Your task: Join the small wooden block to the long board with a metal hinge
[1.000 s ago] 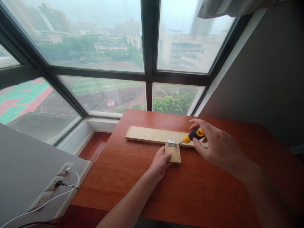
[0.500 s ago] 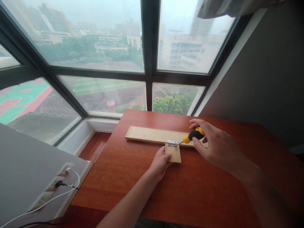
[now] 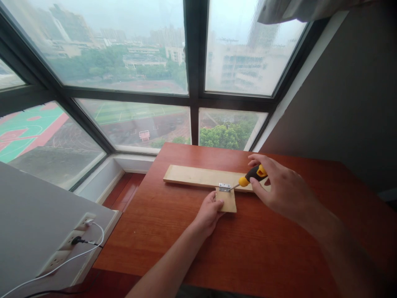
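Note:
A long pale wooden board [image 3: 198, 176] lies across the red-brown table [image 3: 242, 244]. A small wooden block [image 3: 228, 201] sits against its near edge, joined by a small metal hinge [image 3: 224, 187]. My left hand [image 3: 208, 214] grips the block's left side, fingers closed on it. My right hand [image 3: 279, 188] is wrapped round the yellow-and-black handle of a screwdriver [image 3: 252, 176], whose thin shaft slants down and left with its tip on the hinge.
Large windows [image 3: 130, 62] stand behind the table, with a dark frame [image 3: 194, 70] in the middle. A grey wall [image 3: 350, 95] rises at the right. At lower left a white power strip [image 3: 70, 244] holds plugged cables on a grey ledge.
The right hand has turned slightly on the screwdriver handle and shifted a touch upward. The left hand, block and board have not moved.

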`<act>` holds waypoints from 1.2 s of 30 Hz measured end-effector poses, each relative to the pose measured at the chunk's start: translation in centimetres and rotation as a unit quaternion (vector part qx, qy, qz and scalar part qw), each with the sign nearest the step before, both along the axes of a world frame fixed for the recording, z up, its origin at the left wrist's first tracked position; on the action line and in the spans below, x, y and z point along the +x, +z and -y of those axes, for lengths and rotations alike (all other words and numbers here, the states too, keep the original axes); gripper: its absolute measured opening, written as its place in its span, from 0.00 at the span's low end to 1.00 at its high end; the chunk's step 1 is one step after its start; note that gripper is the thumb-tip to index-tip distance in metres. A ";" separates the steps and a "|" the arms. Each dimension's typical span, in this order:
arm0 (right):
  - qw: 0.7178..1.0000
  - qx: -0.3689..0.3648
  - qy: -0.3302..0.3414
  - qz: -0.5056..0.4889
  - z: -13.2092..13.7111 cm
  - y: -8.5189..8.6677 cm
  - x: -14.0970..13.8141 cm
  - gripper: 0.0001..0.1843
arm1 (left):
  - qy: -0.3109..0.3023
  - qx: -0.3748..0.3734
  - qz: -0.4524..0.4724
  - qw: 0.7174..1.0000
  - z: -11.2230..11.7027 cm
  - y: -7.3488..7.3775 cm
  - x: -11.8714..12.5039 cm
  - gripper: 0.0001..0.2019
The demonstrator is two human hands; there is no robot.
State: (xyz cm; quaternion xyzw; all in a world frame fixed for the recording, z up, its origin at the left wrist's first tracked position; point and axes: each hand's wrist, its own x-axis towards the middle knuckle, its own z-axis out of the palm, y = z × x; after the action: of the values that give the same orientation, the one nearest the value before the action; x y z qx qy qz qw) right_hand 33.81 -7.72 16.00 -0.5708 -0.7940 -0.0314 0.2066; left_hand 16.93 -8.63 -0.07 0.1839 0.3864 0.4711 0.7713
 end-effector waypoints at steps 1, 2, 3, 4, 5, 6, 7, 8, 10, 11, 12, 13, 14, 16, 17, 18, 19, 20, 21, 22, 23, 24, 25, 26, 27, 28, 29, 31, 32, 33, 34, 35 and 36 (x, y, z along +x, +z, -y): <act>0.999 -0.018 0.022 -0.018 0.0 0.0 0.0 0.22 | -0.001 0.000 0.000 1.000 0.0 0.0 0.0 0.18; 0.998 -0.031 0.036 -0.029 0.1 0.1 0.0 0.23 | -0.001 0.000 0.000 1.000 -0.1 -0.1 0.0 0.18; 0.998 -0.033 0.037 -0.030 0.1 0.0 0.0 0.23 | -0.001 0.000 0.000 1.000 -0.1 -0.1 0.0 0.19; 0.999 -0.025 0.028 -0.022 0.1 0.0 -0.1 0.23 | -0.001 -0.001 0.000 1.000 -0.1 -0.1 0.0 0.18; 1.000 -0.010 0.013 -0.007 0.1 -0.1 -0.1 0.23 | -0.002 -0.001 0.000 1.000 -0.1 0.0 0.0 0.18; 1.000 0.010 -0.006 0.012 0.1 -0.2 -0.2 0.23 | -0.002 0.000 0.001 1.000 -0.1 0.0 0.0 0.18; 0.999 0.030 -0.025 0.034 0.0 -0.3 -0.3 0.23 | -0.002 0.000 0.001 1.000 0.0 0.0 0.0 0.18; 0.997 0.046 -0.041 0.053 0.0 -0.4 -0.3 0.23 | -0.003 0.001 0.001 1.000 0.0 0.1 0.0 0.18; 0.993 0.063 -0.060 0.077 0.0 -0.5 -0.4 0.23 | -0.002 0.001 0.000 1.000 0.0 0.1 0.0 0.18; 0.993 0.065 -0.064 0.079 0.0 -0.5 -0.4 0.24 | -0.002 0.000 -0.001 1.000 0.1 0.0 0.0 0.18; 0.994 0.062 -0.062 0.073 0.0 -0.4 -0.4 0.24 | -0.002 0.000 -0.002 1.000 0.1 0.0 0.0 0.18; 0.995 0.054 -0.051 0.060 0.0 -0.3 -0.3 0.23 | -0.001 0.000 -0.001 1.000 0.1 -0.1 0.1 0.18; 0.998 0.041 -0.035 0.042 0.1 -0.2 -0.3 0.23 | 0.001 0.000 -0.001 1.000 0.1 -0.1 0.1 0.19; 1.000 0.003 0.008 0.000 0.2 0.0 -0.3 0.23 | 0.006 0.001 0.001 1.000 0.0 -0.3 0.1 0.19; 0.999 -0.015 0.028 -0.015 0.2 0.0 -0.2 0.23 | 0.007 0.002 0.001 1.000 0.0 -0.3 0.1 0.19; 0.999 -0.026 0.041 -0.024 0.2 0.0 -0.2 0.23 | 0.008 0.002 0.001 1.000 0.0 -0.4 0.1 0.19; 0.998 -0.027 0.044 -0.024 0.2 0.0 -0.2 0.23 | 0.008 0.003 0.001 1.000 0.0 -0.4 0.1 0.19; 0.999 -0.018 0.039 -0.015 0.2 -0.1 -0.2 0.23 | 0.007 0.004 0.001 1.000 0.0 -0.4 0.1 0.19; 1.000 -0.002 0.027 0.000 0.1 -0.2 -0.3 0.23 | 0.007 0.005 0.001 1.000 0.0 -0.4 0.1 0.19; 1.000 0.017 0.011 0.019 0.1 -0.3 -0.3 0.23 | 0.006 0.005 0.001 1.000 0.0 -0.4 0.1 0.19; 0.999 0.035 -0.006 0.038 0.1 -0.3 -0.4 0.23 | 0.006 0.006 0.000 1.000 0.0 -0.4 0.1 0.19; 0.997 0.048 -0.023 0.056 0.0 -0.4 -0.4 0.23 | 0.006 0.006 -0.001 1.000 0.0 -0.3 0.1 0.18; 0.995 0.055 -0.039 0.071 0.0 -0.4 -0.4 0.23 | 0.005 0.006 -0.004 1.000 0.0 -0.3 0.1 0.18; 0.994 0.056 -0.052 0.081 0.0 -0.4 -0.5 0.23 | 0.005 0.005 -0.006 1.000 0.0 -0.3 0.1 0.19; 0.993 0.054 -0.061 0.083 0.0 -0.3 -0.5 0.24 | 0.004 0.005 -0.008 1.000 0.1 -0.2 0.1 0.19; 0.994 0.046 -0.061 0.078 0.1 -0.2 -0.4 0.24 | 0.004 0.005 -0.010 1.000 0.1 -0.2 0.1 0.19; 0.996 0.035 -0.051 0.064 0.1 -0.1 -0.4 0.24 | 0.004 0.004 -0.012 1.000 0.1 -0.1 0.1 0.19; 1.000 0.004 -0.008 0.023 0.2 0.1 -0.3 0.23 | 0.003 0.004 -0.013 1.000 0.1 0.0 0.1 0.19; 1.000 -0.010 0.014 0.004 0.2 0.1 -0.3 0.23 | 0.003 0.005 -0.012 1.000 0.1 0.0 0.1 0.18; 0.999 -0.017 0.027 -0.006 0.2 0.1 -0.3 0.23 | 0.004 0.005 -0.011 1.000 0.1 0.0 0.1 0.18; 0.999 -0.016 0.029 -0.007 0.2 0.0 -0.3 0.23 | 0.004 0.005 -0.008 1.000 0.1 0.0 0.1 0.19; 1.000 -0.006 0.019 0.004 0.2 -0.1 -0.3 0.23 | 0.006 0.005 -0.005 1.000 0.1 0.0 0.1 0.19; 1.000 0.011 0.000 0.023 0.1 -0.1 -0.3 0.23 | 0.007 0.004 -0.003 1.000 0.1 -0.1 0.1 0.19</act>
State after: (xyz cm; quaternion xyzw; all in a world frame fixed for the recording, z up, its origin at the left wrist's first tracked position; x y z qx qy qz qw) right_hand 33.49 -7.83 15.85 -0.5678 -0.7981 -0.0529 0.1944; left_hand 17.05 -8.69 -0.13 0.1857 0.3880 0.4775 0.7661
